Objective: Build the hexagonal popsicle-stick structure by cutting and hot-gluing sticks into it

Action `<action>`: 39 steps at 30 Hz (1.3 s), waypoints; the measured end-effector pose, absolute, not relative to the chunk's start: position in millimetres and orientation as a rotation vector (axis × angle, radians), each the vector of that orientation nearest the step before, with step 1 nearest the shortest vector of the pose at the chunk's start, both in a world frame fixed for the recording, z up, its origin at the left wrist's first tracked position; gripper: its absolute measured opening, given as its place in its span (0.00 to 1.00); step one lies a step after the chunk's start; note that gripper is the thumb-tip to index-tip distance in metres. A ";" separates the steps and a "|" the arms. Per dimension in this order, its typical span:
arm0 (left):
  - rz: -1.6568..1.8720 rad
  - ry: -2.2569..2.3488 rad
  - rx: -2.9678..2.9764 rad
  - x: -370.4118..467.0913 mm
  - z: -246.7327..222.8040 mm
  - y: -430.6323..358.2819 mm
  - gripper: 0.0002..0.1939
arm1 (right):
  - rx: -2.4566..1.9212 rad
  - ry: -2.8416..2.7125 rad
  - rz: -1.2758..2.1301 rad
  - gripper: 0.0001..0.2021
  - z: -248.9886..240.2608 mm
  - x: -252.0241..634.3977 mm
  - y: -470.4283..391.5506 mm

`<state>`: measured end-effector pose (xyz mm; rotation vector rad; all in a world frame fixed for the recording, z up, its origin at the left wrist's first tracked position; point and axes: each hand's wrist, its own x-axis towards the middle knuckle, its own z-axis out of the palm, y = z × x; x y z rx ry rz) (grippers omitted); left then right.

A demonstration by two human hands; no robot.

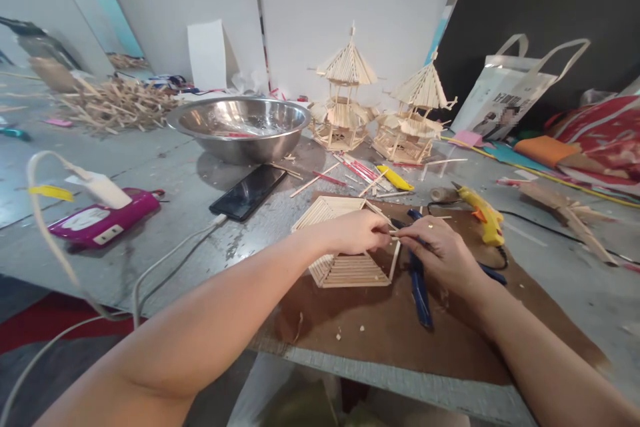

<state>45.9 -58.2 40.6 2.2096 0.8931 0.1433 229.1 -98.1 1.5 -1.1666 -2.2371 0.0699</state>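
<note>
L hand (356,230) & R hand (443,250) meet over the hex panel (356,275), fingers closed: both seem to pinch a short stick (395,234), one at each end, prob. so it can't twist. Exact grip on the L is part hidden. Stick's long axis runs roughly L-R, btwn the hands. Hex panel lies flat on the brown mat (345,340), under & beside the L hand; one straight edge faces the person, no clear long axis. Its L & near sections are filled w/ sticks, R side just bare rods. Mat prob. there to shield the surface (200,177). Blue pliers (420,290) lie by the R hand, handles twd the person, prob. for quick reach. Glue gun (487,219) sits farther R, nozzle pointing away & to the L, prob. to keep the tip off the hands. Phone (249,192) & metal bowl (240,140) are beyond, L; two stick pavilions (349,70) (419,97) stand at the back.
</note>
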 end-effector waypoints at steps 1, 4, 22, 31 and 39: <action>0.119 0.901 2.252 45.1 39.5 -56.0 0.10 | -1.177 -2.260 0.087 0.08 1.1 228.5 -97.7; 0.021 0.915 2.333 41.5 37.7 -50.1 0.12 | -1.208 -2.301 0.125 0.09 -1.5 227.9 -96.0; -0.130 0.877 2.400 36.4 32.4 -39.6 0.09 | -1.272 -2.401 0.153 0.08 -12.0 228.7 -90.8; -0.164 0.924 2.453 36.5 33.0 -39.4 0.09 | -1.266 -2.423 0.124 0.08 -12.4 229.5 -90.4; -0.171 0.985 2.469 37.1 32.1 -39.5 0.11 | -1.264 -2.432 0.094 0.08 -11.6 230.4 -90.6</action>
